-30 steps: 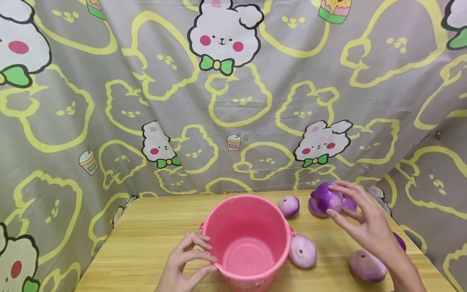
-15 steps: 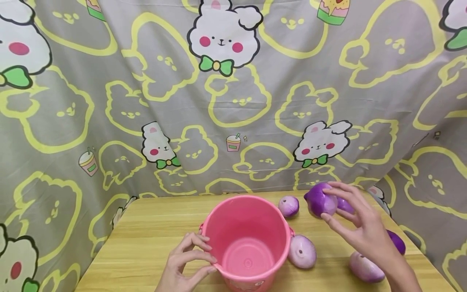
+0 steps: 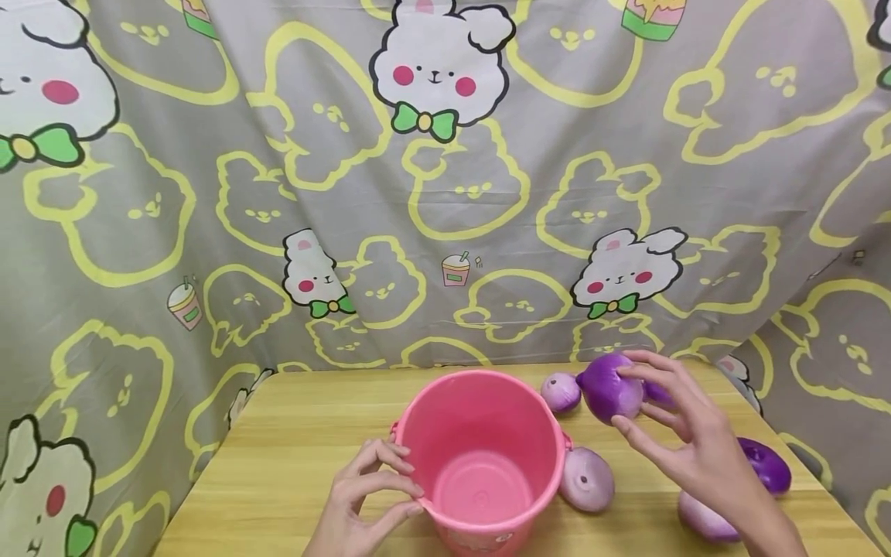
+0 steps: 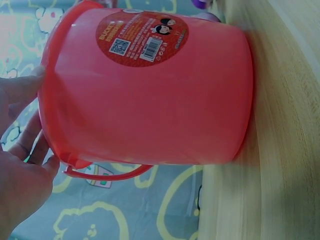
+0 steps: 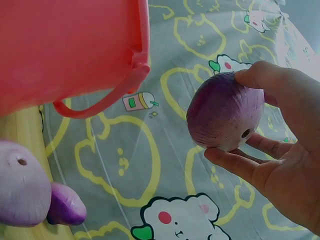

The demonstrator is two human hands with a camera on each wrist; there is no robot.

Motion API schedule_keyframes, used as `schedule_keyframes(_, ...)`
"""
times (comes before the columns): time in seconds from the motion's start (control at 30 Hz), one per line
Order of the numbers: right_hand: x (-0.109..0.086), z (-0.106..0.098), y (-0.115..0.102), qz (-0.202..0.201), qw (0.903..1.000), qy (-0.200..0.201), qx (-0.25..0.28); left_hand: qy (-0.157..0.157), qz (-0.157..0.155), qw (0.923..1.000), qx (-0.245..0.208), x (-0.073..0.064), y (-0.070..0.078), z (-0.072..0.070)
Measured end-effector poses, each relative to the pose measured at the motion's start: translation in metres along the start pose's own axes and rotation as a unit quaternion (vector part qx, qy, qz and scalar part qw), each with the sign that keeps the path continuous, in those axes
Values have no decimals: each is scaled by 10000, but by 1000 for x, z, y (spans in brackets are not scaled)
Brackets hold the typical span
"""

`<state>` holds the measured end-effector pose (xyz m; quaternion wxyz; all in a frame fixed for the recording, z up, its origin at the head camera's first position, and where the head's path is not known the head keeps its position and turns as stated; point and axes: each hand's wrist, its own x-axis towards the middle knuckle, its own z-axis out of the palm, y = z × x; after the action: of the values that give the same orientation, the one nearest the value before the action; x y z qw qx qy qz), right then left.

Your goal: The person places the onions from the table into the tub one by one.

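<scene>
A pink bucket stands upright on the table, its rim (image 3: 557, 472) facing up and its outer wall (image 4: 150, 110) filling the left wrist view. My left hand (image 3: 358, 503) grips the rim at the near left, fingers and thumb at its edge. Beyond the bucket's right side, my right hand (image 3: 703, 449) holds a purple onion (image 3: 611, 387) between thumb and fingers. The onion's pointed end faces left. In the right wrist view this onion (image 5: 225, 112) is held up against the curtain, with its dark root spot showing.
One pale onion (image 3: 587, 480) lies against the bucket's right side, a smaller onion (image 3: 561, 392) behind it. Another purple onion (image 3: 658, 396) is partly hidden behind my right hand. Two more, a purple onion (image 3: 771, 464) and a pale onion (image 3: 703, 518), lie by my right forearm.
My right hand has carried the onion left, away from the back-right onions and toward the bucket. The left hand keeps its place at the rim. The head view has shifted slightly.
</scene>
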<state>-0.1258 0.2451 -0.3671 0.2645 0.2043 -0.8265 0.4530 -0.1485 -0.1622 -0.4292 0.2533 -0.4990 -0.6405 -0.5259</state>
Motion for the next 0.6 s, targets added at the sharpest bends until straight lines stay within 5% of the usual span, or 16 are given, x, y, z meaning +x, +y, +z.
schedule_keyframes(0.27, -1, 5, -2, -697, 9974, 107, 154, -6, 16, 10000, -62, -1, -5, 2)
schedule_keyframes(0.6, -2, 16, -12, -479, 9986, -18, 242, 5, 79, 9999, -104, -3, -8, 2)
